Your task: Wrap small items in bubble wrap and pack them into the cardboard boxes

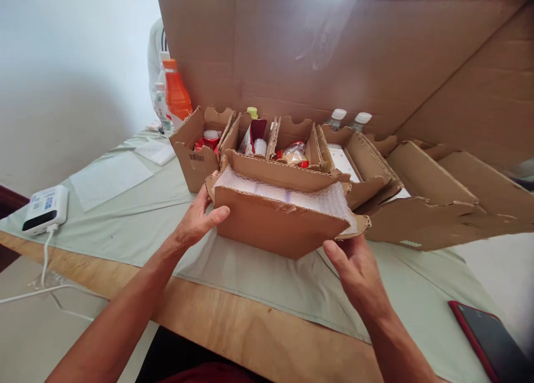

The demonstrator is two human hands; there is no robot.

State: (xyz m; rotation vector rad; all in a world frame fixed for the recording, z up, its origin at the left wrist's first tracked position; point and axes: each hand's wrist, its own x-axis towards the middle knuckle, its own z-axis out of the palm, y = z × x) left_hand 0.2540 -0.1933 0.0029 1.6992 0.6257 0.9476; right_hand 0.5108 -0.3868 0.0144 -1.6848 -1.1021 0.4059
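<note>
An open cardboard box point(258, 224) stands in front of me on the cloth, with bubble wrap point(334, 202) inside it, wrapped around something pale. At the box's left end, my left hand point(198, 219) grips it, thumb on the front face and the other fingers mostly hidden behind. My right hand point(354, 263) holds the right end, thumb raised near the front corner and fingers under the edge. Behind this box stand several narrow cardboard bins; one bin point(189, 168) holds red packaging point(207, 142), and another has a bag of food point(294, 153).
A tall cardboard panel point(283, 43) rises behind the bins. An orange drink bottle point(176, 91) stands at the back left, near paper sheets point(110, 180). A white device point(45, 209) with a cable lies left; a phone point(494, 338) lies right. Part of another person point(156, 54) shows behind.
</note>
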